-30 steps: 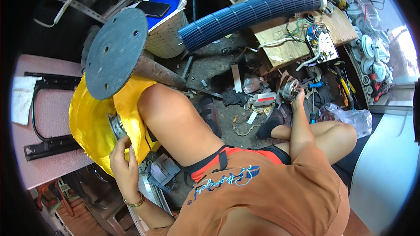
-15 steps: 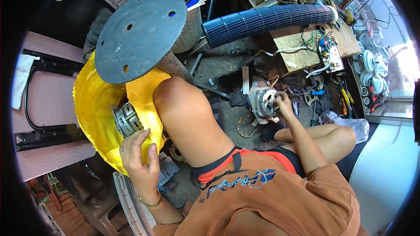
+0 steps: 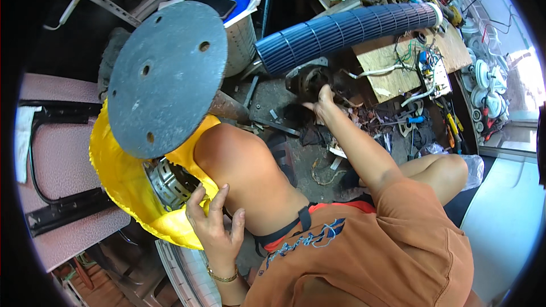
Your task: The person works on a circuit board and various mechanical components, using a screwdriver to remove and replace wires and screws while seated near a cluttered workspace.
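My left hand is raised at the edge of a yellow sack, fingers bent and apart, holding nothing. A perforated silver metal drum part lies inside the sack. My right hand reaches forward over the floor, gripping a round metal motor part below a long blue cylindrical fan rotor. The part is dark and partly hidden by my hand. A large grey round plate with holes on a post stands over the sack.
A wooden board holds wiring and a circuit unit. A perforated bin carries papers and a phone. Tools and white pulleys are at right, a pink seat at left. Scrap litters the floor.
My right hand has carried the metal part forward and left, from beside the tools to under the blue rotor. My left hand has shifted right along the sack's edge, fingers still apart.
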The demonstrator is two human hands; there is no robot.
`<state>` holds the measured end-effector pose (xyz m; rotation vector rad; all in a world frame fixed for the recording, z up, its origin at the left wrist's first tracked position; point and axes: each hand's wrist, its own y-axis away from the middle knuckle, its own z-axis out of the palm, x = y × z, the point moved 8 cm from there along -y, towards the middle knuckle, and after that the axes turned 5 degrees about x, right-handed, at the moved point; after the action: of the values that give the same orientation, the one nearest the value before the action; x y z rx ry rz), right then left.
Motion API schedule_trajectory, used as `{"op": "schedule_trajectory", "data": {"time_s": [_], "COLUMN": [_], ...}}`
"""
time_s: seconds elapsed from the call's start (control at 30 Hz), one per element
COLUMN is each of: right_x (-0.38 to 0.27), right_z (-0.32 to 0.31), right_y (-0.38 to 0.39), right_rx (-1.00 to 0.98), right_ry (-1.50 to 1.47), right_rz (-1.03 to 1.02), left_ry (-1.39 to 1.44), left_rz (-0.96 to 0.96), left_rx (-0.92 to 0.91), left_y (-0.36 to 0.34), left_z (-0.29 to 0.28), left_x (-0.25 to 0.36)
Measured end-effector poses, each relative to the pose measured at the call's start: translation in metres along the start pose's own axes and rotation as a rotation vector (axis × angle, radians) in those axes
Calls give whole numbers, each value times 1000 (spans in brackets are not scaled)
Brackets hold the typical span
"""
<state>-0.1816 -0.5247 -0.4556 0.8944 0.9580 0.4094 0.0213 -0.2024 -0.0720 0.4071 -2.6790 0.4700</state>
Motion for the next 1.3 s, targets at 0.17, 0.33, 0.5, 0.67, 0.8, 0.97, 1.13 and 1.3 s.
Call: {"op": "schedule_trajectory", "data": {"time_s": [0.17, 0.33, 0.5, 0.67, 0.8, 0.97, 1.13, 1.3], "right_x": [-6, 10, -27, -30, -29, -28, -63, -38], "right_z": [-58, -66, -111, -155, -196, -185, -198, -200], "right_y": [-14, 49, 49, -11, -45, -14, -16, -35], "right_rx": [128, 70, 171, 268, 272, 248, 500, 233], "right_ry": [322, 971, 1684, 1917, 1663, 1777, 1581, 1676], "right_rz": [-304, -877, -1165, -1099, -688, -647, -851, -566], "left_ry": [-51, -110, -109, -70, -76, -141, -55, -43], "left_rz": [58, 36, 43, 35, 21, 11, 41, 73], "left_rx": [-18, -43, -14, -16, -5, 25, 141, 193], "left_y": [-21, -24, -18, -23, -12, -3, 0, 12], "left_z": [14, 25, 19, 13, 4, -9, -22, -33], "left_x": [14, 9, 13, 22, 23, 21, 26, 32]}}
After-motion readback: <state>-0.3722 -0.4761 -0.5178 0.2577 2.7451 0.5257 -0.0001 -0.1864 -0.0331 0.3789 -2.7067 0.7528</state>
